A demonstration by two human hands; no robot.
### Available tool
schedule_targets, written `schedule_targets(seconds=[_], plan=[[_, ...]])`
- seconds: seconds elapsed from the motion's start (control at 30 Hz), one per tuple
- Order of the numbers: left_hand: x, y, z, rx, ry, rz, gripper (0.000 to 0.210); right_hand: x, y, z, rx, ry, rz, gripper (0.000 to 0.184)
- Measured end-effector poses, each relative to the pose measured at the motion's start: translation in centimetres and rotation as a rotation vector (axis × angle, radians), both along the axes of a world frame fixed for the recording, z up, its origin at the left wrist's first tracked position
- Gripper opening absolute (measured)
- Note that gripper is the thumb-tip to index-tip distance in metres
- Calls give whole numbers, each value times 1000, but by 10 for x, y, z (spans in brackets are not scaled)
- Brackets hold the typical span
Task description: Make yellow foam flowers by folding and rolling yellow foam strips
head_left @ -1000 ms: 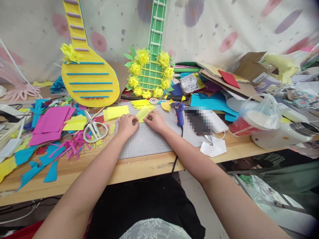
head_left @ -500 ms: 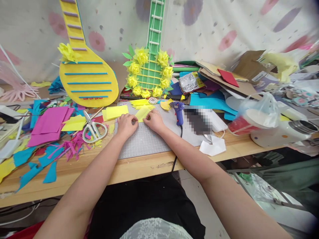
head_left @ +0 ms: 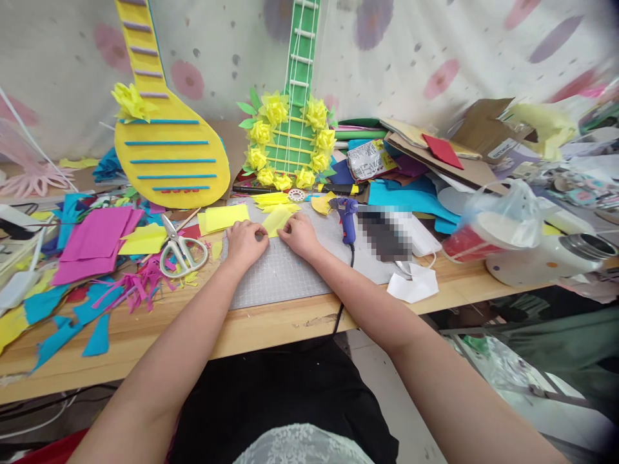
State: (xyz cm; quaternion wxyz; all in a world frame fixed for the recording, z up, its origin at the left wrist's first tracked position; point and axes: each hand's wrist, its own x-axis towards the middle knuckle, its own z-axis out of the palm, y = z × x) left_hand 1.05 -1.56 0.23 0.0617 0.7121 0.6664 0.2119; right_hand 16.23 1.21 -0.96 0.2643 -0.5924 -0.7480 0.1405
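Observation:
A small piece of yellow paper (head_left: 276, 221) lies at the back of the grey cutting mat (head_left: 278, 274), between my two hands. My left hand (head_left: 245, 243) pinches its left edge, fingers curled. On the opposite edge, the fingertips of my right hand (head_left: 298, 234) are closed on the same sheet. Just behind are cut yellow strips (head_left: 273, 201), and a stack of yellow paper (head_left: 222, 219) lies behind my left hand. A purple glue gun (head_left: 347, 221) stands to the right of my right hand, its cord running off the table's front edge.
White-handled scissors (head_left: 182, 254) lie left of the mat among pink paper sheets (head_left: 97, 241) and scraps. A yellow guitar-shaped craft (head_left: 171, 151) and a green one with yellow flowers (head_left: 296, 138) stand at the back. A bagged cup (head_left: 476, 235) and open flask (head_left: 527, 261) are right.

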Motion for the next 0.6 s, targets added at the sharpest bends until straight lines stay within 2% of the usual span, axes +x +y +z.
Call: schedule_targets(seconds=[0.27,0.5,0.6], plan=[[4,1,1,8,16,45,18,-1,-2,3,-16,-12,-3,17],[7,4,1,6,-10,-6,15,0,-3,0,45,-84,28,10],[9,4,1,0,-22,-44,15,0,-6,2,84,-127,54,12]])
